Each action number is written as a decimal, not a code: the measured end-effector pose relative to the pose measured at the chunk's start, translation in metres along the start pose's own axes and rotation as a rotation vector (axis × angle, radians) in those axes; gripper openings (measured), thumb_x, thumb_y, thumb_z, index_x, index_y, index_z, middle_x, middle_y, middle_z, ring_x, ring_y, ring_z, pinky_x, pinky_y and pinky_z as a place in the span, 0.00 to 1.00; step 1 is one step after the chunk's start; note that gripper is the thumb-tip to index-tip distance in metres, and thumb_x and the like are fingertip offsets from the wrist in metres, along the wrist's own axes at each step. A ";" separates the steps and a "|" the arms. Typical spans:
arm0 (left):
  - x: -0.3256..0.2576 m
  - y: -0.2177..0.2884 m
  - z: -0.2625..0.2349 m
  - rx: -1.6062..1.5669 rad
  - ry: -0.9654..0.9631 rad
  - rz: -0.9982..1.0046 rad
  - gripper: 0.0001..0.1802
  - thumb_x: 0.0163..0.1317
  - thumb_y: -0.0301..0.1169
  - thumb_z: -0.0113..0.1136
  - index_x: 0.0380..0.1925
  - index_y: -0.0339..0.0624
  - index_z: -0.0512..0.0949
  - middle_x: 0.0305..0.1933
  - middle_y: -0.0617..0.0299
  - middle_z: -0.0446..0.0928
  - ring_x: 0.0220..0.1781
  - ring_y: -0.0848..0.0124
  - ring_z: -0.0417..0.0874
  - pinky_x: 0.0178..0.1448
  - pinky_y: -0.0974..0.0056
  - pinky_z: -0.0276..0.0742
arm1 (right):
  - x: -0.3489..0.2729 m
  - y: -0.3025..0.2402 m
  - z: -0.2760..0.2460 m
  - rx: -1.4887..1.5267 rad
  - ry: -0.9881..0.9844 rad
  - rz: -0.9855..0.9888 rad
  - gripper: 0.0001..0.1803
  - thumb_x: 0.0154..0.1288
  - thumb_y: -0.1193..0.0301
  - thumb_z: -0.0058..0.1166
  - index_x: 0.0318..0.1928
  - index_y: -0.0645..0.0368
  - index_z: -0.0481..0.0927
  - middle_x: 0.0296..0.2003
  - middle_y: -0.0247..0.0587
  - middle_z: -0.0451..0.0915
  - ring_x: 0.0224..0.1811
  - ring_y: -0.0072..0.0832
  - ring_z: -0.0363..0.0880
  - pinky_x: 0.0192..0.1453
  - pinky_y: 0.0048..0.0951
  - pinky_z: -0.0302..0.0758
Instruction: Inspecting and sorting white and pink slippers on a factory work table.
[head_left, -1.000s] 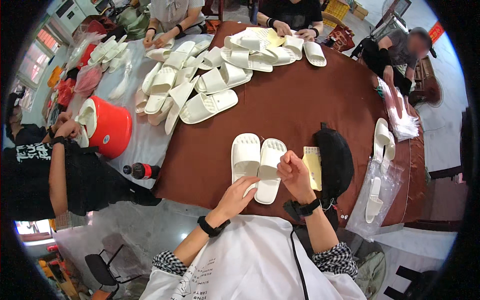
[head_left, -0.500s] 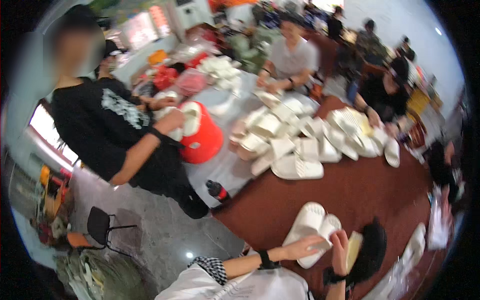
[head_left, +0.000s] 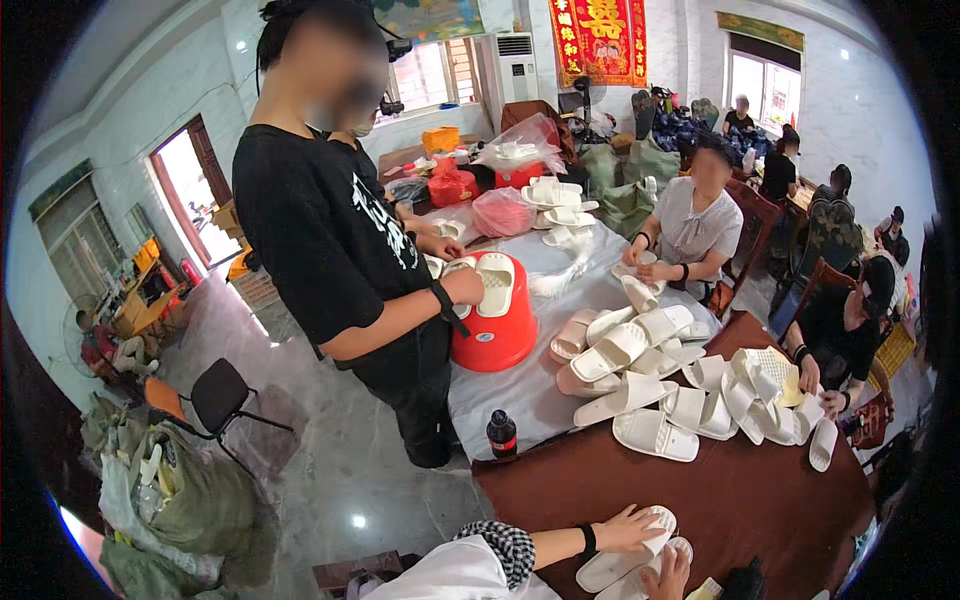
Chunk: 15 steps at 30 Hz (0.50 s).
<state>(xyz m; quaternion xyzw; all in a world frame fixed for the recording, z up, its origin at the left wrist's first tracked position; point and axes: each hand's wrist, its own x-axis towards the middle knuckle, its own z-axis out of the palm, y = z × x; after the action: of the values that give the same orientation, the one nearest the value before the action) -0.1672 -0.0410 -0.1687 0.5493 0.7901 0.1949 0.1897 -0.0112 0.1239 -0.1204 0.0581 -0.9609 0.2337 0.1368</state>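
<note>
A pair of cream slippers lies on the brown tablecloth at the lower edge, close in front of me. My left hand (head_left: 628,530) rests on the strap of the left slipper (head_left: 600,572), its fingers stretched and slightly apart. Beside it, my right hand (head_left: 668,577) touches the right slipper (head_left: 626,588), with the thumb apart from the raised fingers. The lower part of that hand and the slipper's near end are cut off by the frame. Right of that hand are a pale yellow piece (head_left: 706,589) and a black item (head_left: 744,580), both partly cut off.
A pile of cream slippers (head_left: 655,435) covers the table's middle. A dark bottle (head_left: 502,434) stands at its left edge. Across it, a person in black handles slippers on a red upturned tub (head_left: 500,345). Other people sit at the far side and right. A chair (head_left: 222,395) stands left.
The view has swung up and left, so the scene sits lower and further right. My left hand's fingers now spread over the left slipper. The right hand has stayed near the right slipper.
</note>
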 end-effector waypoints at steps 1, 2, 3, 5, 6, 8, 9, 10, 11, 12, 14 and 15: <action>0.002 -0.001 0.001 0.000 0.002 0.006 0.37 0.62 0.41 0.56 0.72 0.55 0.57 0.74 0.43 0.54 0.76 0.43 0.52 0.74 0.37 0.51 | -0.003 0.006 0.000 0.018 -0.046 0.026 0.34 0.56 0.71 0.66 0.63 0.61 0.67 0.61 0.61 0.65 0.63 0.56 0.65 0.65 0.49 0.65; 0.004 -0.003 0.002 0.019 0.016 0.004 0.35 0.62 0.37 0.55 0.71 0.54 0.59 0.72 0.43 0.56 0.75 0.44 0.54 0.74 0.38 0.53 | -0.007 0.012 0.000 0.036 -0.092 0.053 0.34 0.58 0.71 0.65 0.63 0.61 0.67 0.62 0.60 0.66 0.64 0.55 0.65 0.66 0.48 0.65; 0.005 -0.005 0.003 0.038 0.029 0.004 0.34 0.61 0.34 0.54 0.69 0.52 0.62 0.70 0.43 0.58 0.74 0.44 0.56 0.73 0.40 0.55 | -0.013 0.018 0.002 0.029 -0.088 0.058 0.34 0.58 0.71 0.65 0.63 0.61 0.67 0.62 0.60 0.66 0.64 0.55 0.65 0.66 0.48 0.65; 0.003 -0.016 0.008 0.071 0.083 0.014 0.33 0.60 0.30 0.53 0.68 0.51 0.63 0.68 0.44 0.61 0.71 0.44 0.60 0.71 0.42 0.60 | -0.023 0.028 0.009 0.025 -0.129 0.195 0.33 0.60 0.73 0.63 0.65 0.60 0.67 0.62 0.60 0.66 0.64 0.54 0.65 0.66 0.47 0.66; 0.001 -0.022 0.011 0.104 0.139 0.014 0.32 0.58 0.27 0.53 0.67 0.49 0.65 0.65 0.44 0.64 0.68 0.45 0.63 0.68 0.44 0.64 | -0.027 0.033 0.007 0.045 -0.157 0.207 0.31 0.63 0.71 0.60 0.66 0.60 0.67 0.62 0.59 0.67 0.65 0.53 0.64 0.66 0.46 0.66; -0.011 -0.026 -0.001 0.050 0.188 -0.022 0.32 0.57 0.26 0.53 0.65 0.47 0.66 0.63 0.46 0.65 0.65 0.46 0.66 0.65 0.46 0.67 | -0.028 0.028 -0.004 0.024 -0.156 0.229 0.30 0.64 0.69 0.59 0.66 0.60 0.67 0.62 0.57 0.67 0.65 0.52 0.65 0.66 0.46 0.66; -0.019 -0.028 -0.010 -0.004 0.239 -0.063 0.31 0.56 0.24 0.54 0.63 0.46 0.68 0.61 0.47 0.67 0.62 0.47 0.68 0.62 0.48 0.70 | -0.027 0.022 -0.012 0.005 -0.158 0.247 0.29 0.66 0.68 0.58 0.66 0.60 0.67 0.63 0.55 0.68 0.65 0.52 0.65 0.66 0.45 0.66; -0.025 -0.023 -0.025 -0.038 0.266 -0.104 0.30 0.54 0.22 0.55 0.61 0.44 0.68 0.58 0.48 0.68 0.59 0.47 0.69 0.60 0.50 0.72 | -0.020 0.010 -0.024 -0.040 -0.168 0.301 0.28 0.67 0.66 0.56 0.65 0.59 0.68 0.63 0.51 0.69 0.66 0.51 0.65 0.66 0.44 0.66; -0.026 -0.024 -0.027 -0.040 0.269 -0.108 0.30 0.54 0.22 0.55 0.61 0.44 0.68 0.58 0.48 0.68 0.59 0.47 0.69 0.60 0.50 0.72 | -0.008 -0.005 -0.038 -0.041 -0.172 0.297 0.28 0.67 0.66 0.56 0.65 0.59 0.68 0.63 0.51 0.69 0.66 0.51 0.65 0.66 0.44 0.66; -0.027 -0.023 -0.027 -0.114 0.359 -0.107 0.31 0.53 0.21 0.55 0.61 0.43 0.68 0.58 0.48 0.67 0.59 0.47 0.68 0.61 0.49 0.71 | 0.002 -0.021 -0.050 -0.044 -0.175 0.323 0.28 0.67 0.66 0.56 0.65 0.59 0.68 0.63 0.51 0.69 0.66 0.51 0.65 0.66 0.43 0.67; -0.028 -0.017 -0.035 -0.226 0.444 -0.115 0.33 0.52 0.19 0.56 0.61 0.40 0.67 0.60 0.47 0.66 0.63 0.47 0.66 0.65 0.49 0.69 | 0.001 -0.017 -0.042 -0.052 -0.062 0.180 0.29 0.65 0.68 0.59 0.65 0.59 0.69 0.61 0.55 0.69 0.65 0.52 0.65 0.65 0.43 0.67; -0.025 -0.013 -0.037 -0.228 0.441 -0.114 0.33 0.52 0.19 0.56 0.61 0.40 0.67 0.60 0.47 0.66 0.63 0.47 0.66 0.65 0.49 0.69 | -0.004 -0.008 -0.028 -0.051 -0.062 0.183 0.29 0.65 0.68 0.59 0.65 0.59 0.69 0.61 0.55 0.69 0.65 0.52 0.65 0.65 0.43 0.67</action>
<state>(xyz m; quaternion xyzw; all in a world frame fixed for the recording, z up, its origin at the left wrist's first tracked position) -0.1882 -0.0727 -0.1421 0.4232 0.8150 0.3867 0.0840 0.0011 0.1300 -0.0939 -0.0262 -0.9716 0.2186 0.0863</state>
